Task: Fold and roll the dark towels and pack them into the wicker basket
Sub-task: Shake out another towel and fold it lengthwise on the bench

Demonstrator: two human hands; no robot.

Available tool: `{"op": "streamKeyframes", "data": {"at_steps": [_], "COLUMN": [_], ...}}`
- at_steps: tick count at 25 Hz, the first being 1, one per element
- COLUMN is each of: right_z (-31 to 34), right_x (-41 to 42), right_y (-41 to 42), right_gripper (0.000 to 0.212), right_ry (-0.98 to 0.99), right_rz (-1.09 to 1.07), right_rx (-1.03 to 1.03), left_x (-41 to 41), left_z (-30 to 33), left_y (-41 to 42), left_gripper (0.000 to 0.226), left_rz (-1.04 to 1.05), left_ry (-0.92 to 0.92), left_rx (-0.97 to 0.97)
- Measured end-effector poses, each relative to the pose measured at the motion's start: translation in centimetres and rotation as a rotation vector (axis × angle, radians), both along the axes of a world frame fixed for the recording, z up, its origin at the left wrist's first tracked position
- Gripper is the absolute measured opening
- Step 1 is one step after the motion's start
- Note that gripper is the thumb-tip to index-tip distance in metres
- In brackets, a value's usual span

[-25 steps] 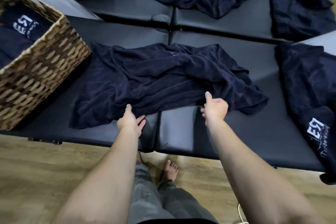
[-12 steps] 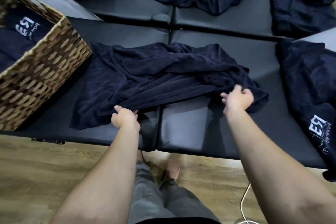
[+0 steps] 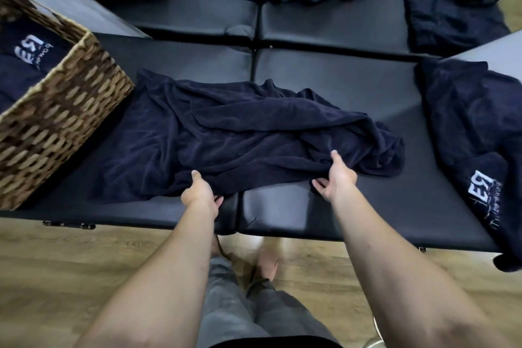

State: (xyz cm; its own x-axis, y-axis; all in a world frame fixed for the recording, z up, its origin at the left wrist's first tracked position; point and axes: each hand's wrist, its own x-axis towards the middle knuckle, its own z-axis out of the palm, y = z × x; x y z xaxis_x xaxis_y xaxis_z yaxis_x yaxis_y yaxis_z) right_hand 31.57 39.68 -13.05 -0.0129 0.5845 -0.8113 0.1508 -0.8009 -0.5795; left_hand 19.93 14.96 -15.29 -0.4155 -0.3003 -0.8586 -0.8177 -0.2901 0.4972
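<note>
Both hands, left hand [image 3: 199, 194] and right hand [image 3: 339, 178], pinch the crumpled towel [image 3: 240, 135] mid-frame; basket [image 3: 65, 118] upper left holds some, 3 more wait.

Wicker basket [image 3: 65, 110] cut off left; feet [image 3: 265, 261] blurred.

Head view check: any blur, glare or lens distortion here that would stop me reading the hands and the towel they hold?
Head view: wide-angle bending curves the padded table edges; soft glare patches on its vinyl; motion blur smears the wicker basket and the feet; the left hand and right hand are sharp, both gripping the near edge of the crumpled dark towel, whose folds stay readable despite dim, even light.
</note>
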Motion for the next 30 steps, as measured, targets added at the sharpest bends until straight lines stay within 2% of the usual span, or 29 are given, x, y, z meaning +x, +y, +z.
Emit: {"op": "streamKeyframes", "data": {"at_steps": [1,3,7,12,15,18,24,27,30], "right_z": [-0.4,-0.4,1.5,5.8,9.3,13.3,23.2,28.2,32.6], "right_x": [0.1,0.1,-0.9,-3.2,-4.0,-4.7,-5.0,-4.6,-4.2], "right_y": [-0.7,-0.9,0.9,3.4,4.9,6.5,9.2,10.8,11.3], "right_gripper": [0.048,0.052,0.048,0.068,0.056,0.041,0.033,0.030,0.030], "right_ry": [0.020,0.049,0.025,-0.009,-0.009,0.069,0.074,0.145,0.276], "right_rz": [0.010,0.007,-0.020,0.009,-0.024,-0.080,-0.113,-0.114,-0.121], "right_rx": [-0.061,-0.042,0.208,0.475,0.597,0.597,0.762,0.817,0.873], "left_x": [0.0,-0.4,-2.6,-7.5,-10.2,-12.1,-13.6,-14.2,-13.7], "left_z": [0.1,0.1,2.6,8.0,11.7,15.8,25.3,31.1,36.6], "left_y": [0.1,-0.1,0.1,2.8,3.6,4.5,6.7,7.4,7.9], "left_gripper": [0.058,0.052,0.046,0.050,0.059,0.063,0.047,0.031,0.028], "left_rz": [-0.007,0.020,0.086,0.037,0.020,0.002,-0.035,-0.057,-0.051], "left_ry": [0.017,0.091,0.231,0.422,0.519,0.599,0.806,0.923,1.004], "left_rx": [-0.005,-0.029,-0.002,0.038,0.010,0.006,0.068,0.024,0.004]}}
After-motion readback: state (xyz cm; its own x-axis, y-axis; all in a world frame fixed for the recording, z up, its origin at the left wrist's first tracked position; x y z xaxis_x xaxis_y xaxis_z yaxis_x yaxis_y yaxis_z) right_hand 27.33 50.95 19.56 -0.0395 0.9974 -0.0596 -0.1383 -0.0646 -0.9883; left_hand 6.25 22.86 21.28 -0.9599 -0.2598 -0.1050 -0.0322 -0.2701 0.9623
